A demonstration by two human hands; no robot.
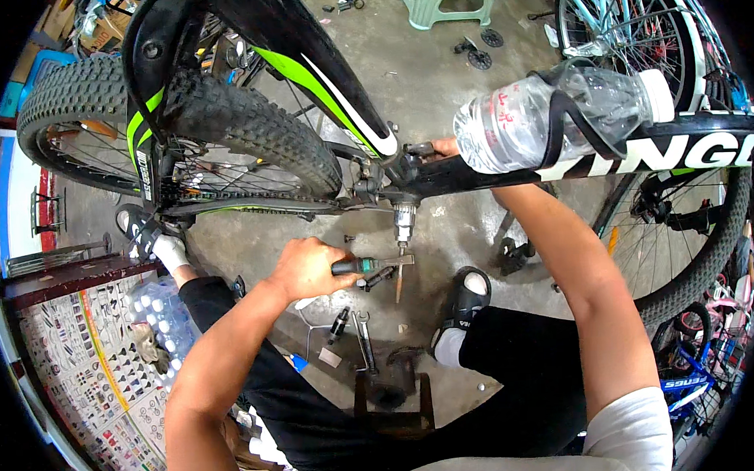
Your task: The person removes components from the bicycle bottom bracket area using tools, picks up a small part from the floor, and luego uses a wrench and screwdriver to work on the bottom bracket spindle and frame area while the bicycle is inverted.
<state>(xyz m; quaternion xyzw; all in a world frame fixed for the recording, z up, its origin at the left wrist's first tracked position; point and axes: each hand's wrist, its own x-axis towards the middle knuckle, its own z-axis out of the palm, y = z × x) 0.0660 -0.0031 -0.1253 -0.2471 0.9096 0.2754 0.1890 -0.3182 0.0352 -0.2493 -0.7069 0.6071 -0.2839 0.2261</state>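
Observation:
My left hand (303,268) is closed around the black and green handle of a hammer-like tool (370,264). Its metal head lies just below a silver cylindrical part (404,222) that sticks out of the bike's bottom bracket; whether they touch, I cannot tell. My right hand (445,147) reaches under the black frame tube (475,179), largely hidden by the tube and a water bottle (515,127). The visible fingers look closed at a dark piece (420,149) beside the bottom bracket. The bike frame (301,37) is black, white and green.
A knobby bike wheel (254,123) stands at left. Wrenches (365,341) and a black tool (340,323) lie on the floor between my feet. A green stool (451,1) stands beyond, near loose round parts (480,58). Wrapped bottles (158,317) are at left, a blue bike (691,386) at right.

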